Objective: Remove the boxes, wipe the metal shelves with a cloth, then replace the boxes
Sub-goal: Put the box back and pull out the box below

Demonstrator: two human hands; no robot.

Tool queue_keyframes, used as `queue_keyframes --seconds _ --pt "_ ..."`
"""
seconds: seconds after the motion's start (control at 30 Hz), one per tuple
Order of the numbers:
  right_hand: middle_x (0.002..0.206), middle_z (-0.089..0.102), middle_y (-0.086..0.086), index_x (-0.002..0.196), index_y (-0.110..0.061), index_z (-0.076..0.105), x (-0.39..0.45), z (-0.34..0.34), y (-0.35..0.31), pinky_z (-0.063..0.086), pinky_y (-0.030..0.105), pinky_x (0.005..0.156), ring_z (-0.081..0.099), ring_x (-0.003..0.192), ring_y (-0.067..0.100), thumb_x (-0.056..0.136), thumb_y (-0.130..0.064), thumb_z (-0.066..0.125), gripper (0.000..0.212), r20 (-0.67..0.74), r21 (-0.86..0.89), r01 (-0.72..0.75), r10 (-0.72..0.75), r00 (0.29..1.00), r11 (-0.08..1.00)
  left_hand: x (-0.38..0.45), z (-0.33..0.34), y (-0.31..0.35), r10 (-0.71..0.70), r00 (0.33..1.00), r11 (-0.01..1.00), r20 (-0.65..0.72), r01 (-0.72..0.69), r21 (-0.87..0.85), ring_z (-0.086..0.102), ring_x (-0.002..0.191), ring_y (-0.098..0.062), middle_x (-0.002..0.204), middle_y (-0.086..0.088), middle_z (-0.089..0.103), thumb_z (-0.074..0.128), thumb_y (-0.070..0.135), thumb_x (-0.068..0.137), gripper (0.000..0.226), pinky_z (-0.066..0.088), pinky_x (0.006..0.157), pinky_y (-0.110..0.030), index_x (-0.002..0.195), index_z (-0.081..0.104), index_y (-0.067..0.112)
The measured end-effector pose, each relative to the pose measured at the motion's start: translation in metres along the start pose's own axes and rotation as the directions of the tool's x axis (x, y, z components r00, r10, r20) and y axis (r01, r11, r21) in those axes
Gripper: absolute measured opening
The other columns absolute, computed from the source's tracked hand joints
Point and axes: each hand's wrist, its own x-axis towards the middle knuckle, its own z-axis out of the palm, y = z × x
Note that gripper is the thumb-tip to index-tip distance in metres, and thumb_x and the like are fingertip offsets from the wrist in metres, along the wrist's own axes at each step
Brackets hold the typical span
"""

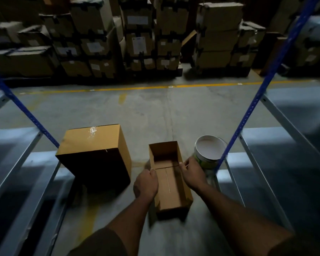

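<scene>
Here the grey concrete floor [155, 111] takes up most of the view, crossed by a yellow painted line [137, 88] in front of a dim wall of stacked brown cardboard cartons [137, 37] with white labels. On either side run grey metal shelves [288, 163] on blue perforated steel uprights [262, 89]; the left-hand shelves [17, 163] slope away at the frame edge.

On the floor between the racks stands a closed brown cardboard box [94, 154], its upper face catching a small glint of light. Just to its right, and apart from it, is a smaller open-topped brown cardboard box [169, 183], long and narrow, with its inside bare.

The left hand [146, 183] grips the left wall of the open box, fingers curled over the rim. The right hand [191, 172] pinches the right wall of the same box, thumb inside and fingers outside. Whether the box rests on the floor or is lifted slightly is unclear.

Just beyond the right hand, by the foot of the right upright, sits a round white plastic tub [209, 150] with green print on its side and a pale surface inside.
</scene>
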Motion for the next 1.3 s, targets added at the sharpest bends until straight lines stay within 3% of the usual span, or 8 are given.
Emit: queue_keyframes --seconds 0.23,0.37,0.5,0.6,0.8,1.07,1.23,1.3 --pt "0.092 0.062 0.002 0.094 -0.021 0.051 0.054 0.028 0.047 0.054 0.047 0.08 0.061 0.085 0.02 0.096 -0.037 0.05 0.015 0.052 -0.003 -0.086 0.086 0.995 0.996 0.055 0.068 0.001 -0.052 0.998 0.999 0.037 0.051 0.01 0.053 0.077 -0.022 0.088 -0.009 0.061 0.034 0.032 0.102 0.041 0.035 0.066 -0.027 0.093 0.065 0.007" --pt "0.092 0.06 0.0 0.094 -0.023 0.049 0.081 0.059 0.083 0.054 0.046 0.08 0.06 0.085 0.018 0.097 -0.039 0.049 0.016 0.097 -0.016 -0.128 0.128 0.987 0.992 0.086 0.115 -0.008 -0.105 0.993 0.994 0.055 0.106 -0.015 0.06 0.09 -0.029 0.101 -0.014 0.064 0.036 0.032 0.102 0.037 0.035 0.068 -0.028 0.1 0.061 0.005" --pt "0.093 0.058 -0.001 0.095 -0.023 0.049 0.111 0.093 0.123 0.055 0.045 0.079 0.058 0.085 0.018 0.097 -0.04 0.051 0.016 0.11 -0.036 -0.162 0.165 0.98 0.986 0.117 0.164 -0.015 -0.175 0.98 0.982 0.096 0.181 -0.051 0.052 0.082 -0.023 0.097 -0.008 0.058 0.039 0.028 0.1 0.026 0.035 0.067 -0.029 0.102 0.055 0.008" --pt "0.099 0.059 0.0 0.103 -0.023 0.051 0.14 0.123 0.163 0.055 0.044 0.081 0.059 0.09 0.018 0.096 -0.04 0.051 0.019 0.127 -0.07 -0.172 0.179 0.976 0.983 0.144 0.211 -0.035 -0.225 0.964 0.969 0.143 0.236 -0.068 0.055 0.087 -0.021 0.103 -0.003 0.059 0.047 0.027 0.093 0.018 0.037 0.068 -0.029 0.104 0.055 0.015" --pt "0.119 0.055 0.008 0.121 -0.01 0.053 0.195 0.204 0.264 0.045 0.035 0.093 0.051 0.112 0.024 0.095 -0.032 0.058 0.034 0.19 -0.146 -0.151 0.177 0.966 0.978 0.187 0.336 -0.116 -0.325 0.929 0.936 0.176 0.342 -0.078 0.062 0.099 -0.024 0.114 -0.005 0.062 0.059 0.03 0.079 0.043 0.053 0.085 -0.04 0.118 0.055 0.014" --pt "0.133 0.045 0.01 0.132 -0.01 0.044 0.232 0.301 0.386 0.042 0.035 0.098 0.043 0.124 0.026 0.085 -0.039 0.07 0.061 0.276 -0.381 -0.234 0.351 0.895 0.895 0.217 0.454 -0.198 -0.428 0.88 0.9 0.206 0.435 0.014 0.05 0.119 -0.037 0.129 -0.017 0.051 0.072 0.024 0.078 0.064 0.045 0.094 -0.039 0.131 0.044 0.003" --pt "0.121 0.052 0.009 0.118 -0.013 0.048 0.237 0.338 0.43 0.052 0.039 0.088 0.057 0.106 0.028 0.082 -0.03 0.071 0.046 0.361 -0.382 -0.263 0.405 0.84 0.886 0.239 0.485 -0.24 -0.503 0.852 0.863 0.145 0.488 0.131 0.049 0.117 -0.039 0.126 -0.016 0.056 0.065 0.03 0.088 0.057 0.045 0.092 -0.042 0.135 0.043 0.007" --pt "0.12 0.049 0.008 0.116 -0.014 0.05 0.239 0.344 0.433 0.052 0.04 0.089 0.056 0.105 0.027 0.084 -0.02 0.066 0.036 0.327 -0.406 -0.266 0.411 0.851 0.874 0.243 0.483 -0.248 -0.486 0.86 0.871 0.153 0.462 0.169 0.058 0.104 -0.035 0.113 -0.013 0.064 0.066 0.037 0.087 0.04 0.05 0.083 -0.037 0.116 0.058 0.01"
